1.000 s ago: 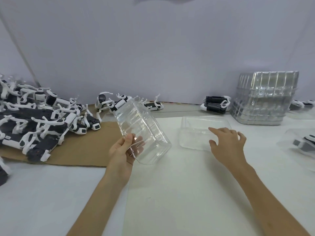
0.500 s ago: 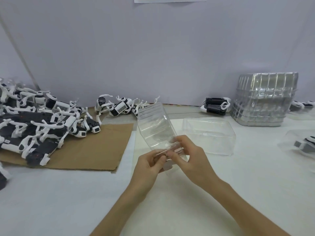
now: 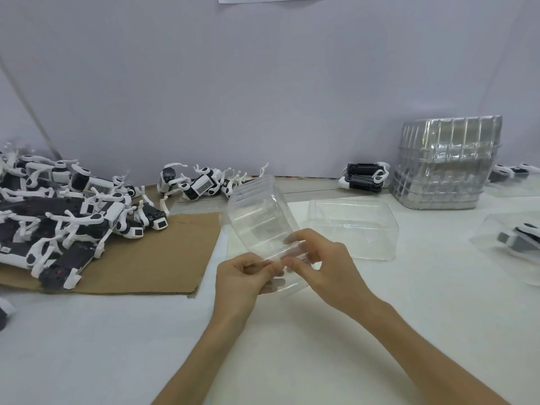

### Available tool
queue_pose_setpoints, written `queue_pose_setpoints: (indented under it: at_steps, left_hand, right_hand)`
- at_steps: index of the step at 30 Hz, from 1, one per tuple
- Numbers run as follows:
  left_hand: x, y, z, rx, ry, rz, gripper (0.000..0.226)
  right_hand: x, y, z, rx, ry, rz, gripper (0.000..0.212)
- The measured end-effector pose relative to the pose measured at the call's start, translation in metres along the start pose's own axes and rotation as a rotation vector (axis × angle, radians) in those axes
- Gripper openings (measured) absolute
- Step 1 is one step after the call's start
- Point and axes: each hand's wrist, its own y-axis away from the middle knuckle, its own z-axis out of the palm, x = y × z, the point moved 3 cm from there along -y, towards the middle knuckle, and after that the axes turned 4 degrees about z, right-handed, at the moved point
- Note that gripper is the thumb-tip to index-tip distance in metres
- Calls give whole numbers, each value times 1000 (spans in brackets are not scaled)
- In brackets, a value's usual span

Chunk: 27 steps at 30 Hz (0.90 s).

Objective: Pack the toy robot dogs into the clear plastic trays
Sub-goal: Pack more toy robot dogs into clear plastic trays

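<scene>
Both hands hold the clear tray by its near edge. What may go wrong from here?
The left hand and right hand pinch only the near edge of the tilted tray, so the plastic may slip or buckle. Its far end seems close to the toy dogs by the wall and might knock them.

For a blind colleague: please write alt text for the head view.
Left hand and right hand pinch the near end of a clear plastic tray, tilted over the white table. Toy robot dogs lie heaped on cardboard at left; a second tray and a tray stack stand at right.
</scene>
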Motion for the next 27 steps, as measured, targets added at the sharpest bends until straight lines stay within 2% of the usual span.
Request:
queue_pose_setpoints:
  at_steps: [3, 7, 12, 17, 20, 22, 24, 27]
  left_hand:
    - [3, -1, -2, 12, -43, 8, 27]
    - [11, -3, 3, -127, 92, 39, 16]
    - [11, -3, 3, -105, 78, 45, 14]
    - [13, -4, 2, -11, 20, 149, 17]
    - [13, -5, -1, 63, 16, 166, 21]
    - [15, -10, -17, 149, 149, 114, 25]
    - [17, -17, -39, 239, 350, 20, 28]
    - [12, -24, -66, 409, 548, -155, 27]
  right_hand:
    - [-5, -2, -6, 35, -48, -36, 24]
    - [-4, -9, -27, 177, -152, -3, 26]
    - [-6, -9, -28, 187, -185, -12, 28]
    - [-8, -10, -37, 316, -183, -81, 32]
    - [-10, -8, -49, 506, -123, -149, 33]
    - [-9, -7, -70, 692, -90, -183, 31]
    - [-8, -5, -90, 805, -49, -227, 30]
    - [-7, -3, -101, 744, 39, -275, 30]
